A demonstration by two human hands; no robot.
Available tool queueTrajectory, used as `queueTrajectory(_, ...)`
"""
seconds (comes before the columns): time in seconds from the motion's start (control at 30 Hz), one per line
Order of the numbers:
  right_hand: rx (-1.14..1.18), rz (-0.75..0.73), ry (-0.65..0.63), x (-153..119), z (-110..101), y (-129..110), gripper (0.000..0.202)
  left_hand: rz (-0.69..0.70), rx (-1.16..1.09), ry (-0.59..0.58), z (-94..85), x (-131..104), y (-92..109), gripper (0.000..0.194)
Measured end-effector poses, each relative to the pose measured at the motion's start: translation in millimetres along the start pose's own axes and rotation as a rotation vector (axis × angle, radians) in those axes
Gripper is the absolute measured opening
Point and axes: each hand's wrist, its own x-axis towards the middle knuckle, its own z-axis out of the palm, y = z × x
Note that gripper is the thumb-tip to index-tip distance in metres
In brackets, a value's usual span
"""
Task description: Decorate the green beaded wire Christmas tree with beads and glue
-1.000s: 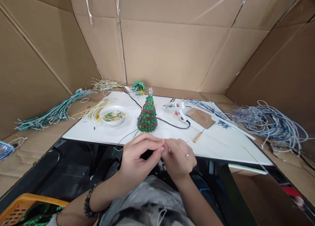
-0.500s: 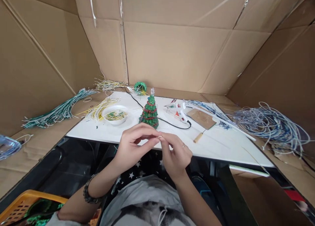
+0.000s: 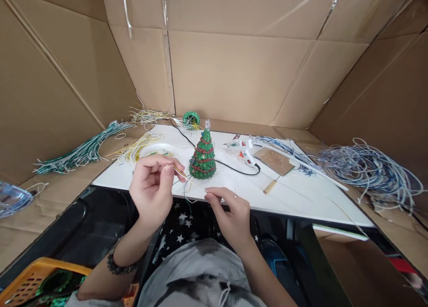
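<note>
My left hand (image 3: pixel 153 186) pinches one end of a thin yellowish wire (image 3: pixel 188 178) between thumb and fingers. My right hand (image 3: pixel 231 209) is closed on the wire's other end, lower and to the right, so it stretches slantwise between them. Just behind the wire, a small green beaded Christmas tree (image 3: pixel 203 157) with red garlands and a clear top stands upright on the white table. A thin dark green strand (image 3: pixel 187 198) hangs over the table's front edge between my hands. Behind my left hand, a white bowl (image 3: pixel 160 145) is partly hidden.
A white glue gun (image 3: pixel 246 154) with a black cord, a cardboard piece (image 3: pixel 274 161) and a wooden-handled awl (image 3: pixel 269 186) lie to the right. Wire bundles lie on both sides, blue-white (image 3: pixel 371 169) and green-white (image 3: pixel 83 151). An orange basket (image 3: pixel 43 262) sits lower left.
My hands, together in front of the tree before, have moved apart. The left went left and the right slightly down, with the wire now drawn out between them.
</note>
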Motion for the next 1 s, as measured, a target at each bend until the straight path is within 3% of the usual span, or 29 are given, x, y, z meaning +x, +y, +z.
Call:
queueTrajectory(0.13, -0.130, -0.025, -0.125, 4, 2, 8, 0.008, -0.013, 0.020, 0.055, -3.3, 5, 2, 0.007)
queueTrajectory(0.27, -0.370, -0.134, -0.192, 9, 4, 17, 0.009, 0.022, 0.017, 0.000, -2.7, -4, 10, 0.022)
queueTrajectory(0.37, -0.397, -0.218, -0.140, 16, 5, 27, 0.011, 0.056, -0.028, -0.161, -1.7, -11, 16, 0.044)
queueTrajectory(0.47, -0.295, -0.208, 0.035, 26, 7, 38, 0.011, 0.091, -0.052, -0.313, -0.4, -14, 15, 0.056)
queueTrajectory(0.57, -0.118, -0.033, 0.207, 36, 12, 49, 0.009, 0.045, 0.028, -0.257, -0.6, -10, 5, 0.045)
queueTrajectory(0.7, 0.104, 0.161, 0.278, 45, 19, 58, 0.018, -0.050, 0.136, -0.182, -4.8, -2, -11, 0.025)
queueTrajectory(1.0, 0.142, 0.192, 0.329, 53, 26, 64, 0.021, -0.071, 0.251, -0.207, -12.1, 8, -24, 0.007)
